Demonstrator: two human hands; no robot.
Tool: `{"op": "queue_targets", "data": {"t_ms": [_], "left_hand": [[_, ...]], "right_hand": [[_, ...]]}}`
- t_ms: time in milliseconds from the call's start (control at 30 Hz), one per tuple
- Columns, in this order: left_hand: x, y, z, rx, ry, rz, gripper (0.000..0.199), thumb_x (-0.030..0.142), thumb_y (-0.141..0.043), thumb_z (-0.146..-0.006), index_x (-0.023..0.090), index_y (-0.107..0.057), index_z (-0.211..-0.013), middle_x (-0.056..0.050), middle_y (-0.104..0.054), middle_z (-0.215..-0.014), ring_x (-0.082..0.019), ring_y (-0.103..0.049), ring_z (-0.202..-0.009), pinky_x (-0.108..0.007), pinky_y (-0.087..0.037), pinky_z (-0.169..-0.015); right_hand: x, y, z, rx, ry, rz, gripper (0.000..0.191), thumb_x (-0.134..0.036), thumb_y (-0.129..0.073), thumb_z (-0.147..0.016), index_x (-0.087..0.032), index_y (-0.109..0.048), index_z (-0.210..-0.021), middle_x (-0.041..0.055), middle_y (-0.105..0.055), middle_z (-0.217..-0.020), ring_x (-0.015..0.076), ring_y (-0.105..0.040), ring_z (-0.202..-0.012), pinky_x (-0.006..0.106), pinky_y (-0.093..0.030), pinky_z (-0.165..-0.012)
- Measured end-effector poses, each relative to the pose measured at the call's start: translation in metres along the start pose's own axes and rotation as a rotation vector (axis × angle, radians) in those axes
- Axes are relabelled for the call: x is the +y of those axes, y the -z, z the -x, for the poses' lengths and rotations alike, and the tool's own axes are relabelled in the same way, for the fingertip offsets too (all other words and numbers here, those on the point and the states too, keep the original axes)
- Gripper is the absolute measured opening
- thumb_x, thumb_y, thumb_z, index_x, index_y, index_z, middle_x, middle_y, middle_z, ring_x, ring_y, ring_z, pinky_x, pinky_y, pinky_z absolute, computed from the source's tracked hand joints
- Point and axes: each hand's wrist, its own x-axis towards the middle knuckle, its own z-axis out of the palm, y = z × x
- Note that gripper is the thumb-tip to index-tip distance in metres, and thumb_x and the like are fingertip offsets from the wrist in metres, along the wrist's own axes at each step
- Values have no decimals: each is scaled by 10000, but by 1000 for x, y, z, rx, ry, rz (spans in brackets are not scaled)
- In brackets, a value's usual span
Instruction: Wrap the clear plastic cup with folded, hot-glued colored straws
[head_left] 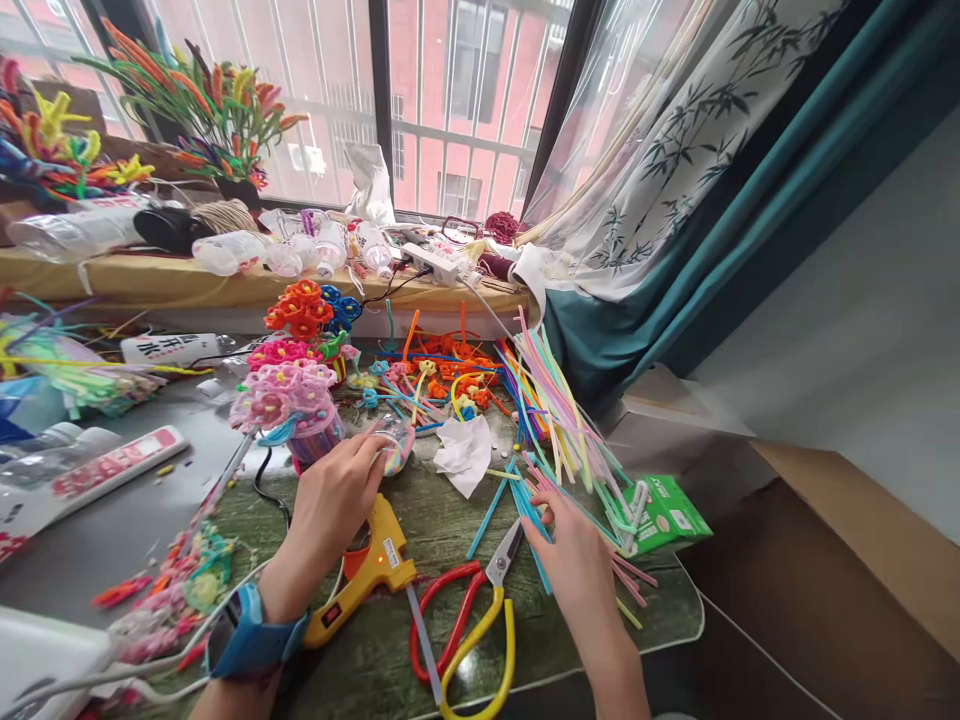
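My left hand (337,490) grips the edge of a small clear plastic cup (396,447) with pastel strips in it; its fingers partly cover the cup. My right hand (574,550) reaches over loose blue pipe cleaners (491,510) and pink ones, thumb and fingers apart, fingertips at the strands. Between my hands lie red-and-yellow-handled scissors (499,570), blades pointing toward my right hand. A yellow hot glue gun (375,565) with a glue stick in it lies beneath my left wrist. A crumpled white tissue (465,455) sits right of the cup.
Bunches of pipe-cleaner flowers (289,395) stand behind my left hand. A pastel pipe-cleaner bundle (555,400) and a green packet (667,510) lie at the right. Plastic bottles (232,252) and a power strip (431,262) line the windowsill. An open cardboard box (847,520) stands beyond the table edge.
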Motion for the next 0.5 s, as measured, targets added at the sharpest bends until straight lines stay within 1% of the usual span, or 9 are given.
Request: {"op": "queue_targets", "data": {"t_ms": [100, 167, 233, 367, 433, 500], "left_hand": [[1, 2, 0, -6, 69, -53, 334, 288, -352, -967, 185, -668, -926, -69, -739, -901, -229, -696, -809, -286, -440, -593], [1, 3, 1, -3, 119, -83, 332, 295, -363, -968, 184, -667, -889, -64, -739, -868, -230, -696, -809, -285, -415, -574], [1, 3, 1, 3, 163, -96, 327, 305, -373, -971, 186, -667, -894, -56, -745, -888, -227, -700, -817, -285, -397, -565], [1, 2, 2, 16, 241, -93, 321, 311, -376, -977, 198, -676, -972, -42, -757, -950, -229, -707, -832, -288, -394, -576], [1, 2, 2, 20, 264, -84, 322, 311, -376, -976, 201, -675, -1022, -43, -759, -999, -233, -709, -837, -290, -401, -584], [1, 1, 1, 15, 278, -82, 328, 315, -373, -976, 203, -671, -1058, -47, -755, -1047, -241, -710, -830, -295, -405, -578]], "right_hand": [[2, -6, 2, -20, -15, 77, 65, -261, -597, -802, -216, -636, -827, 38, -655, -751, 223, -641, -659, 274, -354, -514], [3, -8, 2, -20, -28, 91, 80, -278, -573, -834, -218, -618, -806, 28, -642, -708, 214, -631, -633, 271, -339, -508], [4, -9, 1, -14, -46, 96, 127, -299, -548, -861, -219, -602, -779, 16, -623, -656, 205, -614, -598, 271, -321, -505], [4, -12, -2, 1, -85, 98, 185, -316, -527, -867, -222, -591, -721, 8, -592, -587, 199, -576, -535, 273, -287, -488], [3, -12, -5, 20, -75, 66, 199, -290, -507, -858, -221, -581, -687, 18, -601, -588, 198, -572, -524, 275, -299, -492], [2, -11, -7, 62, -70, -10, 204, -273, -483, -850, -218, -572, -675, 37, -624, -607, 208, -590, -545, 284, -343, -518]]}}
